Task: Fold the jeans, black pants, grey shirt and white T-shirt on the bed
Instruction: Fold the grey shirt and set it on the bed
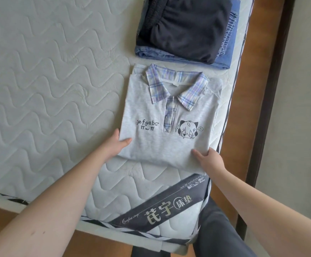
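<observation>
The grey shirt (156, 145), folded into a rectangle with its plaid collar up and a cartoon print on the chest, lies near the right edge of the mattress (39, 89). My left hand (116, 145) holds its lower left corner, thumb on top and fingers underneath. My right hand (209, 160) holds the lower right corner the same way. Beyond the shirt, the folded black pants (184, 28) lie on top of the folded jeans (227, 52). No white T-shirt shows.
A dark label band (160, 206) with printed characters runs across the mattress's near corner. A wooden bed frame (243, 108) and dark edge line the right side, with the floor beyond. My dark-trousered legs (217, 229) stand at the bed's corner.
</observation>
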Available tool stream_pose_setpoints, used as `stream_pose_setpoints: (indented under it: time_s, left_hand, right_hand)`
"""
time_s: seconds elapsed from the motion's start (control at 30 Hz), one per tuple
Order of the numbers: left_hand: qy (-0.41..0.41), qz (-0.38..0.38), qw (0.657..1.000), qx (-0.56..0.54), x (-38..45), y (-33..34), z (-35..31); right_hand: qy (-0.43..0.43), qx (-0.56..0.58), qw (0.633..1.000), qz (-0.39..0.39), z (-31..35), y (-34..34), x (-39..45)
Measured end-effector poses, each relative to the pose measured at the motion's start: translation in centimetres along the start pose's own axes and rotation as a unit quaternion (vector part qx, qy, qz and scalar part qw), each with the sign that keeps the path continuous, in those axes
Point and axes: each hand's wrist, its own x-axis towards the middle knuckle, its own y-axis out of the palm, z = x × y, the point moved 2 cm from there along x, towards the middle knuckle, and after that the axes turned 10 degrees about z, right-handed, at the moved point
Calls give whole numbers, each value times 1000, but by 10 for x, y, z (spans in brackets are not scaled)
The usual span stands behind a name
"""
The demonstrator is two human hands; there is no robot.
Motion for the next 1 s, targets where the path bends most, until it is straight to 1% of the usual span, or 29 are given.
stream_pose_setpoints:
  time_s: [0.07, 0.1, 0.17, 0.23, 0.3, 0.4, 0.43, 0.47, 0.5, 0.53, 0.57, 0.6, 0.63, 0.67, 0.73, 0.83, 0.9, 1.0]
  left_hand:
    - [7, -11, 998, 59, -6, 0, 13]
    - [17, -27, 997, 70, -9, 1, 18]
    - [42, -67, 995, 59, -14, 1, 24]
    - [63, -118, 987, 93, -18, 0, 28]
    - [58, -162, 977, 128, -19, 1, 34]
    - [34, -189, 973, 130, -26, 12, 39]
    - [27, -217, 963, 155, -31, 17, 39]
    - [30, -264, 943, 202, -38, 22, 37]
    - [51, -314, 913, 255, -44, 27, 34]
    - [94, -348, 882, 303, -49, 34, 30]
    - [154, -359, 854, 344, -51, 43, 24]
    - [211, -345, 833, 378, -49, 54, 19]
    - [251, -322, 819, 403, -45, 64, 13]
    - [269, -299, 815, 417, -38, 75, 6]
    - [260, -266, 826, 424, -23, 95, -7]
    - [219, -263, 830, 439, -1, 118, -11]
    - [202, -275, 825, 451, 11, 121, -2]
    - [203, -289, 820, 452, 16, 122, 3]
  right_hand:
    - [-2, -17, 1000, 0, -8, 8, -7]
    - [-7, -28, 1000, -2, -11, 10, -10]
    - [-22, -36, 999, -19, -17, 11, -14]
    - [-34, -34, 998, -42, -23, 11, -18]
    - [-31, -36, 997, -60, -30, 13, -22]
    - [-15, -2, 997, -81, -36, 19, -31]
    - [-11, 9, 994, -104, -36, 22, -37]
    - [-15, -4, 989, -147, -35, 25, -41]
    - [-30, -38, 979, -200, -33, 29, -46]
    - [-65, -80, 964, -244, -27, 33, -50]
    - [-117, -117, 949, -268, -20, 39, -52]
    - [-174, -150, 936, -266, -11, 46, -53]
    - [-224, -182, 924, -249, -1, 55, -50]
    - [-262, -214, 913, -228, 10, 64, -45]
    - [-303, -254, 897, -196, 34, 83, -32]
    - [-305, -291, 889, -180, 56, 104, -12]
    - [-292, -326, 882, -174, 52, 109, 0]
    - [-290, -358, 868, -186, 36, 108, 9]
